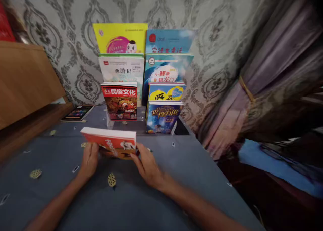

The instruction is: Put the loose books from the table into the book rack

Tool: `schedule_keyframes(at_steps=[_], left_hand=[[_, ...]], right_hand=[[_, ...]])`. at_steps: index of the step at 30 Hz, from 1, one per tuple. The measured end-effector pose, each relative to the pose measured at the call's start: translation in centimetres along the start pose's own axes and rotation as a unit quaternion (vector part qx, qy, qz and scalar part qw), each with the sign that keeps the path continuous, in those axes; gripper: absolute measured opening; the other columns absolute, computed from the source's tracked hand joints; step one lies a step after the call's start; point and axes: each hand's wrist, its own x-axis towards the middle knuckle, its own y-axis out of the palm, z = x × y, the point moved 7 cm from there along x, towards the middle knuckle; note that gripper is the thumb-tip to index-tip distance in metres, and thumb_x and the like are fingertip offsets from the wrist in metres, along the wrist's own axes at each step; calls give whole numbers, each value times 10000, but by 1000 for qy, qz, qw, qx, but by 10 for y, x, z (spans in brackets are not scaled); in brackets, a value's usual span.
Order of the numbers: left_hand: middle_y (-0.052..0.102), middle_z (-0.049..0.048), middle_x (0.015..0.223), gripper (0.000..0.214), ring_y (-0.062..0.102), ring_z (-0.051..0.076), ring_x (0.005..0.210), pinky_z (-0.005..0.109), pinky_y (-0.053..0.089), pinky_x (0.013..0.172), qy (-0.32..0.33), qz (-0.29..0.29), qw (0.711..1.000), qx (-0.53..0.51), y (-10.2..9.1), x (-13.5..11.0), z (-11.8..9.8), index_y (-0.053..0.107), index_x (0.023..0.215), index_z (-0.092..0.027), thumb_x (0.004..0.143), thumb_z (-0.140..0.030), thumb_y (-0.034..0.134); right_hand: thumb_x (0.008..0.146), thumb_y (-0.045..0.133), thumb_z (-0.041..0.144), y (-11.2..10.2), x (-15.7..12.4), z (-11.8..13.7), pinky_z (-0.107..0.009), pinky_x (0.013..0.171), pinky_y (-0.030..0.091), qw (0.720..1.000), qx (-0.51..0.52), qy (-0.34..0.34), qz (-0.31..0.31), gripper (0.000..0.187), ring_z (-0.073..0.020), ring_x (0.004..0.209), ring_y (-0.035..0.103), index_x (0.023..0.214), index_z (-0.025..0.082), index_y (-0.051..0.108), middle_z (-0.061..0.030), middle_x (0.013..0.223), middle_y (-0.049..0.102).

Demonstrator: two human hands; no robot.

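A red-orange book is held above the table, tilted so its white page edge faces up. My left hand grips its left side, and my right hand grips the right side with the thumb on the cover. Just beyond it, a red book with a dragon-like mask leans upright in the front left of a tiered book stand. In the front right of that stand is a dark blue book. Behind it shows a yellow and blue book.
Farther back stand a white book, a teal book, a yellow book and a blue book. A dark book lies flat at the left. The patterned table meets a wall; a tied curtain hangs right.
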Motion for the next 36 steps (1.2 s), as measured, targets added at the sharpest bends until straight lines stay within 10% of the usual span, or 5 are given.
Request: schedule_keyframes(at_steps=[6,13,23,36], left_hand=[[719,82,811,518,685,270,789,383,556,702,100,75,990,63,-10,3,1,641,831,-208,767,-719,589],[637,22,616,453,571,192,490,317,471,464,66,133,983,109,1,25,-11,619,726,-215,749,-667,632],[679,100,1045,414,663,292,1043,465,532,952,223,27,972,71,10,67,-53,535,1162,-204,897,-520,565],[678,150,1136,513,663,282,1005,381,529,816,160,86,980,85,49,99,-29,465,1277,-150,921,-518,494]], right_hand=[[1055,366,240,0,-9,7,-371,877,567,998,44,-41,25,333,-225,1015,654,1375,201,450,-116,1113,681],[1055,356,231,-1,3,-8,-381,883,566,998,59,-12,11,341,-221,1009,649,1384,212,441,-107,1097,665],[1025,369,206,-19,63,-29,-442,1051,486,994,59,-6,-96,360,-230,1223,576,1376,222,445,-126,1297,611],[999,404,233,-5,85,-68,-426,1001,495,990,79,56,-103,380,-239,1154,602,1371,193,472,-136,1278,629]])
